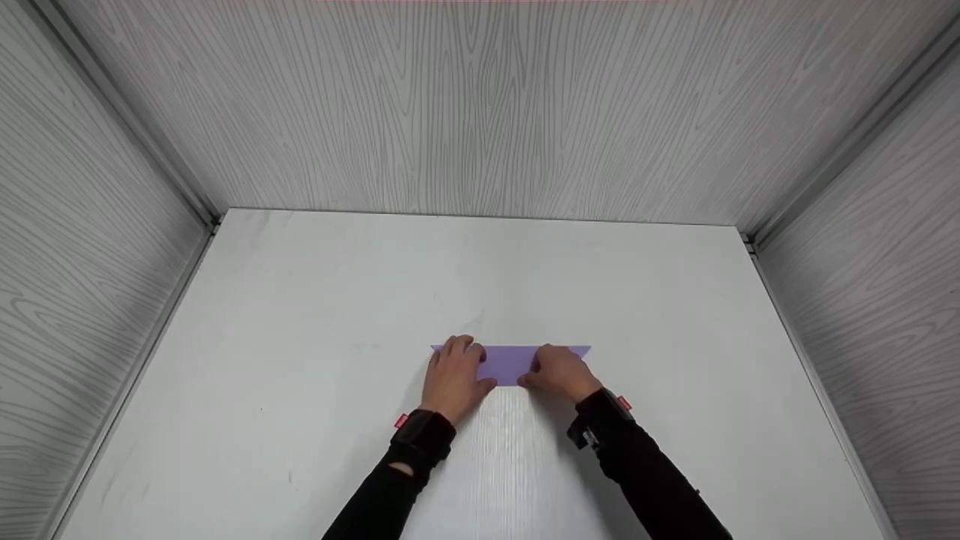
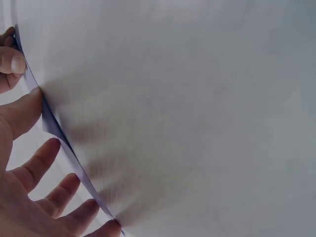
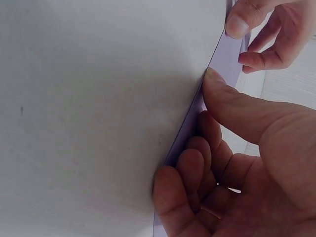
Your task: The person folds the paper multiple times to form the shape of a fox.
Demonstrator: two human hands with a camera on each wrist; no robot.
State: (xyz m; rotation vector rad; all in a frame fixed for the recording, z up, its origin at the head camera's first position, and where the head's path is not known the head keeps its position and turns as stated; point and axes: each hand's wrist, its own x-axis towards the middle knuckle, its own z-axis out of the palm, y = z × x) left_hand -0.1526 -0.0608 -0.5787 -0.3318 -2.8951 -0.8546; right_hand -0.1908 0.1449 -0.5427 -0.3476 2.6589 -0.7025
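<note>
A folded strip of purple paper (image 1: 507, 365) lies crosswise on the white table, its right end slanting to a point. My left hand (image 1: 454, 379) lies over its left part, fingers spread and fairly straight, thumb by the near edge. In the left wrist view the fingertips (image 2: 69, 182) touch along the paper (image 2: 52, 123), which bulges slightly between thumb and index finger. My right hand (image 1: 559, 371) holds the right part. Its fingers (image 3: 190, 168) are curled against the purple paper (image 3: 227, 59), with the thumb pressed at the near edge. Both hands cover much of the strip.
The white tabletop (image 1: 300, 300) spreads around the hands. A grey wood-grain panel (image 1: 480, 112) closes off the back, with a left side panel (image 1: 82, 247) and a right side panel (image 1: 870, 247). Dark bands (image 1: 426, 435) sit on both wrists.
</note>
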